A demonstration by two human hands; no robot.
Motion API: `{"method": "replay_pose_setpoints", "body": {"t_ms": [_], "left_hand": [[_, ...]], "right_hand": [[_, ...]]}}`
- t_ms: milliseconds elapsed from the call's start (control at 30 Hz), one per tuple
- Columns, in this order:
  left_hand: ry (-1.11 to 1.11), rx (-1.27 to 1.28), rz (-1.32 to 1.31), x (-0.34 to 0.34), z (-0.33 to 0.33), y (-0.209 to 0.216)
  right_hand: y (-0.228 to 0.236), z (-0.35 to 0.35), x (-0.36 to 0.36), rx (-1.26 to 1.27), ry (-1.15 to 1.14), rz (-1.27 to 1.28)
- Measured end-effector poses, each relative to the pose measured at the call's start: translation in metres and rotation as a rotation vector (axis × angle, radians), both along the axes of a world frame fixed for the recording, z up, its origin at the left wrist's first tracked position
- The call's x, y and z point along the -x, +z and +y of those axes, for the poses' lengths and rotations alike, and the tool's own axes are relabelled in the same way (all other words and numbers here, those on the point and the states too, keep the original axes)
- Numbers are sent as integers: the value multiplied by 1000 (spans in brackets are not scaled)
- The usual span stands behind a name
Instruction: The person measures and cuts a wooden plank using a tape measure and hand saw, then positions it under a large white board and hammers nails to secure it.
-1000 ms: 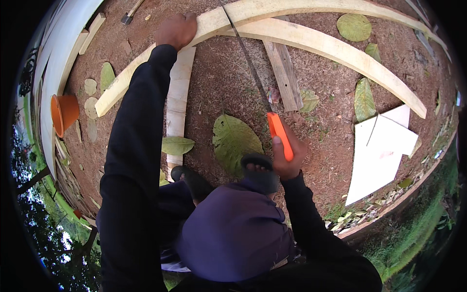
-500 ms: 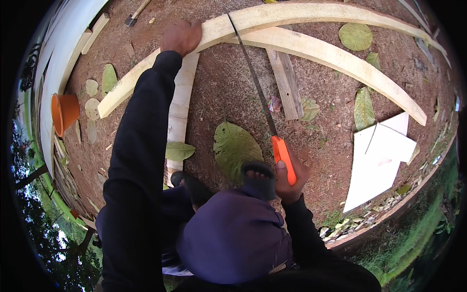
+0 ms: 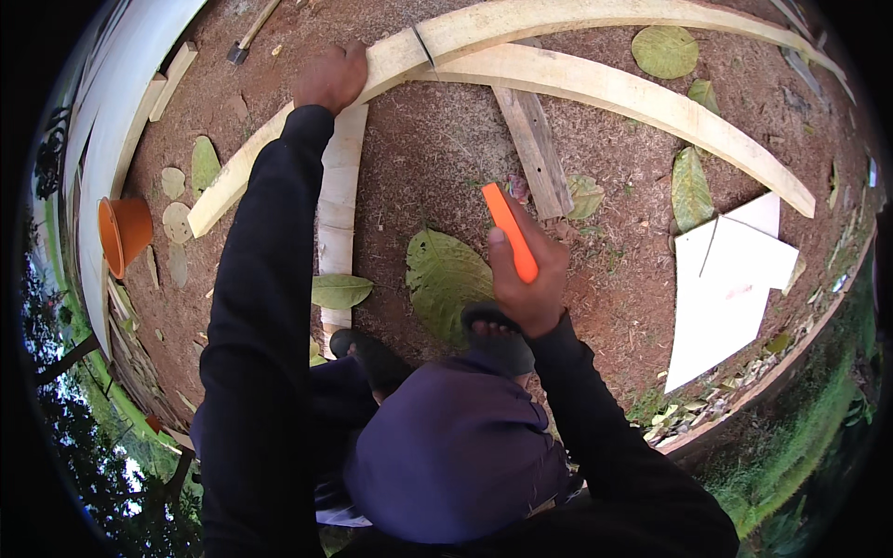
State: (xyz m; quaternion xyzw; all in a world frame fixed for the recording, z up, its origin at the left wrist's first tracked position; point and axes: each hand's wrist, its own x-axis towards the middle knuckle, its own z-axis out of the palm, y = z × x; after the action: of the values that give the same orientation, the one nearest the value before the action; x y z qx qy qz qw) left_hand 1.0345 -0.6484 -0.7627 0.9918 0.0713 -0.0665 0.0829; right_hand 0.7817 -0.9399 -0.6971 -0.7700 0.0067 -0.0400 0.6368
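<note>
A hand saw has an orange handle (image 3: 511,233), and my right hand (image 3: 534,284) is wrapped round it. A short dark stretch of the saw's blade (image 3: 423,45) crosses the top plank; between plank and handle the blade can hardly be made out. That long pale plank (image 3: 530,26) looks curved in this lens and spans the far side. My left hand (image 3: 333,79) is clasped over the plank, left of the blade. Beneath it runs a second pale plank (image 3: 633,98), slanting to the right. Another pale board (image 3: 337,214) lies under the plank near my left forearm.
An orange bucket (image 3: 126,232) stands at the left. A hammer-like tool (image 3: 240,54) lies at the upper left. A weathered board (image 3: 535,153), white sheet pieces (image 3: 721,288) and large leaves (image 3: 446,279) are on the soil. My sandalled feet (image 3: 498,339) are near the middle.
My right hand has pushed the saw handle forward and slightly left, away from my knee. My left hand keeps its hold on the plank; the whole view has shifted a little.
</note>
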Motion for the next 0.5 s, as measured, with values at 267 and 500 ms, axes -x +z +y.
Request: {"method": "replay_pose_setpoints", "body": {"t_ms": [267,500], "left_hand": [[94,5,75,11,-35,33],[5,42,-37,1,-18,-2]], "right_hand": [[-8,-17,25,42,23,27],[4,32,-96,0,-20,39]]}}
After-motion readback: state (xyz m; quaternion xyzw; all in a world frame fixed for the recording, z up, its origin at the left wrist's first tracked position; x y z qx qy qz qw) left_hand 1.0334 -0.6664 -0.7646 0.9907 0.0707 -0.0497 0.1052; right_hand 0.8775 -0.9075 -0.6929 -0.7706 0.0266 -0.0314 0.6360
